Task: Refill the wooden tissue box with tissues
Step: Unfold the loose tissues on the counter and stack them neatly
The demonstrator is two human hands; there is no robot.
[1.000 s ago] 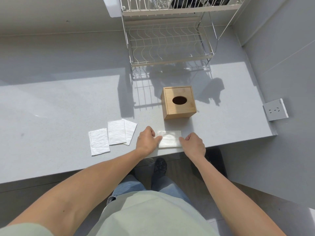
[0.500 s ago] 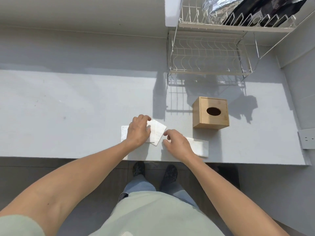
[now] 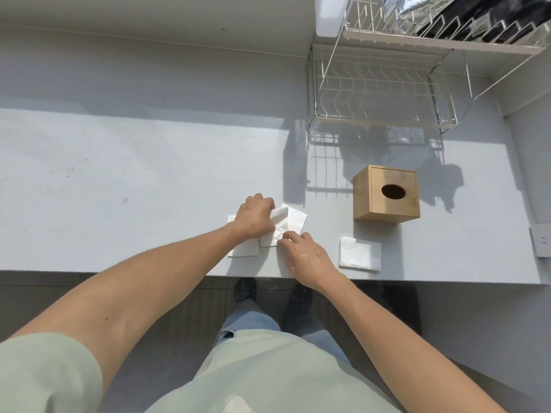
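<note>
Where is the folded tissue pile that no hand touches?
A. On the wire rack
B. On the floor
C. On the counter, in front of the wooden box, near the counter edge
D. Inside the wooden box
C: the folded tissue pile lies flat on the counter, apart from the wooden box and nearer the person.

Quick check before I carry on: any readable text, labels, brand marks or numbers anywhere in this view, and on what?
None can be read.
Wooden tissue box: plain wood, no mark visible.
Tissues under the hands and the folded stack: blank white.
Wall socket at the right edge: only slots show, no lettering legible.
Foil packaging on the dish rack: no print legible.
</note>
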